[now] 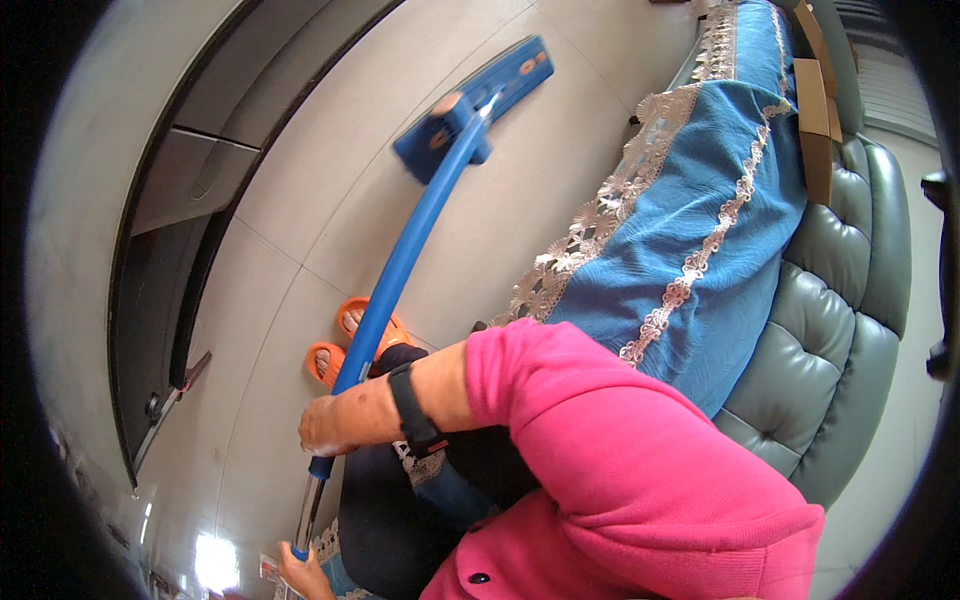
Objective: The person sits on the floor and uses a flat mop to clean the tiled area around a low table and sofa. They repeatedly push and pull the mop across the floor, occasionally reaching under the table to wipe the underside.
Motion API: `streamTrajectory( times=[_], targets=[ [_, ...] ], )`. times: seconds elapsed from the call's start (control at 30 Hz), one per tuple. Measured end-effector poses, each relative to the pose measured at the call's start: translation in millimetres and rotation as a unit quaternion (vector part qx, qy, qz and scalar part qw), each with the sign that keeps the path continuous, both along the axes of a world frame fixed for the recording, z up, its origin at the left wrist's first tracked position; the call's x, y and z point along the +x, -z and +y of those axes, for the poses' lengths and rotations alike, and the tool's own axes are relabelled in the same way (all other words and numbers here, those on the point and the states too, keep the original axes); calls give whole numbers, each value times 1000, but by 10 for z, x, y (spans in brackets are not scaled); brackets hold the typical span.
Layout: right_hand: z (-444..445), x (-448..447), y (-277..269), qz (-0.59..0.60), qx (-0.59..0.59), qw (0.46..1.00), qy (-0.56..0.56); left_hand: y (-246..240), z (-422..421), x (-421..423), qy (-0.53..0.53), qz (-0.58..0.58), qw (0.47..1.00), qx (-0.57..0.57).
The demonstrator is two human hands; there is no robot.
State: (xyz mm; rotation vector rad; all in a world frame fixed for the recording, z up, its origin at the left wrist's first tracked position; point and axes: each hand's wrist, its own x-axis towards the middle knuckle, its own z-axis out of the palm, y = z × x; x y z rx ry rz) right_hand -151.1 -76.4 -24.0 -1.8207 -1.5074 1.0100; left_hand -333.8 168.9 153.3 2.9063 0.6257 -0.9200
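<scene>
A flat mop with a blue head (499, 94) and a long blue handle (420, 225) stretches away over the pale floor tiles. My right hand (321, 427) is closed around the handle just above a blue collar, with a black band on that forearm. Below it a bare metal section of the pole (307, 510) shows. At the bottom left, my left hand (304, 571) grips the blue end of the pole; part of this hand is cut off by the frame. The mop head looks slightly blurred and tilted, and whether it touches the floor cannot be told.
On the right stands a green padded leather sofa (806, 337) with a blue, lace-edged cover (675, 225) and a cardboard box (814, 112) on it. A dark, glossy low cabinet (187, 172) lines the left. My feet, in orange slippers (390, 334), are beside the handle.
</scene>
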Motion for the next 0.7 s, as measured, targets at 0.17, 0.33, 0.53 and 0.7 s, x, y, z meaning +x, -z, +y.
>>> streamTrajectory(
  times=[0.17, 0.33, 0.53, 0.7],
  targets=[
    [-670, 234, -10, 48, -68, 996, -30, 444, -163, 344, 65, 38, 994, -78],
    [-876, 266, 39, 62, -38, 997, 36, 519, -117, 723, 130, -14, 991, -39],
    [-465, 139, 63, 104, 1, 993, 59, 9, 220, 623, 140, 9, 990, 0],
    [-517, 251, -13, 149, -45, 987, 31, -37, 483, 635, 182, 34, 982, 21]
  ],
)
